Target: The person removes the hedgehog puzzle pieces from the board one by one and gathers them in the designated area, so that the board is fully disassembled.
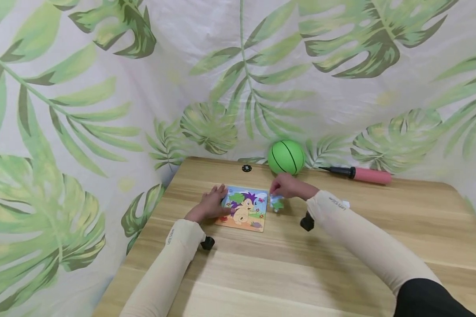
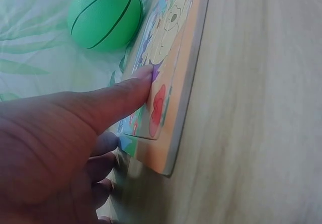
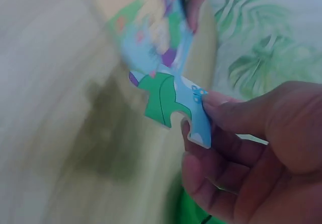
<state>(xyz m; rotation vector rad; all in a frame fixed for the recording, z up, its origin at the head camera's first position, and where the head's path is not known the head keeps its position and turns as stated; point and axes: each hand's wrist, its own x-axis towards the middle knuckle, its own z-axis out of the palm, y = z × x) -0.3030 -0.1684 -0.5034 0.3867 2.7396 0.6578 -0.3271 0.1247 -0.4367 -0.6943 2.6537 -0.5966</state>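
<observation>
A jigsaw puzzle board [image 1: 243, 226] with a purple-haired cartoon animal lies flat on the table. My left hand [image 1: 210, 204] rests at its left side. In the left wrist view, the thumb [image 2: 123, 95] of that hand presses on the picture, and the other fingers lie beside the board's edge, partly hidden. Between thumb and fingers, my right hand [image 1: 287, 186] pinches a puzzle piece [image 3: 166, 98], blue and green with a small blue butterfly. That piece is held just off the board's right edge. In the right wrist view the board is blurred.
Behind the right hand sits a green ball [image 1: 286, 157] with black lines. A red and black hand pump [image 1: 357, 173] lies at the back right. A small black disc [image 1: 247, 168] is near the table's [image 1: 238, 273] back edge, before a leaf-patterned cloth [image 1: 262, 66].
</observation>
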